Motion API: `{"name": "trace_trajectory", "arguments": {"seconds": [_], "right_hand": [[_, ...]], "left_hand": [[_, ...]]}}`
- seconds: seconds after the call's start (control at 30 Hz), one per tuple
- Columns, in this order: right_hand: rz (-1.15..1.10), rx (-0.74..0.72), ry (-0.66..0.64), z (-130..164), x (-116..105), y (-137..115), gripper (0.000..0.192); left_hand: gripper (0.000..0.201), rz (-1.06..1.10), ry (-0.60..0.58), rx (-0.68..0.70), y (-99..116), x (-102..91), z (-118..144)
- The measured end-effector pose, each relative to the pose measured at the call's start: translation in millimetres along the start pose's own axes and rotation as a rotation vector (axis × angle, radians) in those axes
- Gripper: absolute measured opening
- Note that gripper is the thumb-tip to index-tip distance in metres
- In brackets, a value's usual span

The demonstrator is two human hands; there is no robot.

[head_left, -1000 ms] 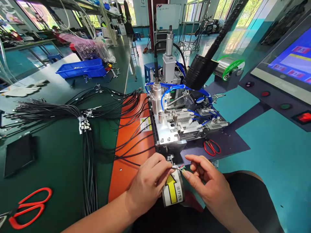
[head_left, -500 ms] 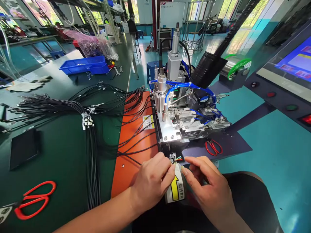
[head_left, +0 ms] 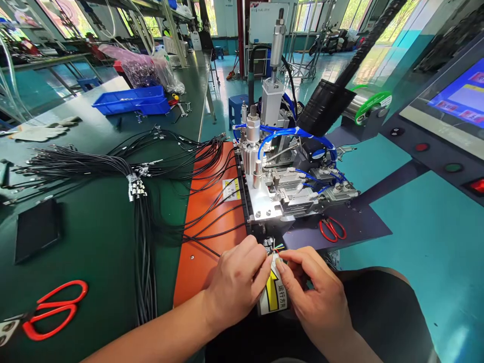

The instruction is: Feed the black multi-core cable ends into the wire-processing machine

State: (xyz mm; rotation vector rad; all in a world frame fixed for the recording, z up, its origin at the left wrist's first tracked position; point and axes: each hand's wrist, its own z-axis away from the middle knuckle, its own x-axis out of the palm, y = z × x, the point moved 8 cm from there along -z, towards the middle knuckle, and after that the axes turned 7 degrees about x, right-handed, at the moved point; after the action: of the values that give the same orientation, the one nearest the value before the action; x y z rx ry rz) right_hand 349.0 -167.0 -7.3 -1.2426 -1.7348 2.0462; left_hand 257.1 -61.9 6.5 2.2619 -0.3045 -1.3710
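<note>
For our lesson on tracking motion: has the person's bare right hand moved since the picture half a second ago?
Yes, leftward: against the white label with its yellow arrow, the bare right hand has shifted toward the bare left hand.

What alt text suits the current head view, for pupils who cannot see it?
Coloured wires poke from a person's left hand, the right hand touching or beside them. Beyond stands a metal machine; to the left, bundled black cables lie on a green bench.

One cam, head-worn from what I see, facing fwd & down, near the bare L hand (head_left: 242, 272) & bare R hand (head_left: 319, 287), w/ white rectangular board (head_left: 262, 25) far off.
</note>
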Motion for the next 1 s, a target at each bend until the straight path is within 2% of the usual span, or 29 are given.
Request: {"name": "trace_trajectory", "arguments": {"seconds": [0.17,0.27,0.37,0.63,1.0], "right_hand": [[-0.258,0.291,-0.1,-6.9,3.0,29.6,0.023],[-0.43,0.378,-0.195,-10.9,9.6,37.8,0.029],[-0.455,0.379,-0.217,-12.6,11.9,37.1,0.027],[-0.375,0.341,-0.153,-11.9,6.8,35.8,0.026],[-0.363,0.356,-0.142,-11.6,3.0,31.1,0.026]], "left_hand": [[0.023,0.003,-0.021,-0.005,-0.5,1.0,0.7],[0.023,0.008,-0.036,-0.002,-0.7,2.6,1.1],[0.023,0.009,-0.034,0.007,-0.5,3.0,1.7],[0.022,0.003,-0.049,-0.007,-2.3,4.2,3.4],[0.023,-0.007,-0.052,-0.016,-2.7,4.6,2.3]]}}
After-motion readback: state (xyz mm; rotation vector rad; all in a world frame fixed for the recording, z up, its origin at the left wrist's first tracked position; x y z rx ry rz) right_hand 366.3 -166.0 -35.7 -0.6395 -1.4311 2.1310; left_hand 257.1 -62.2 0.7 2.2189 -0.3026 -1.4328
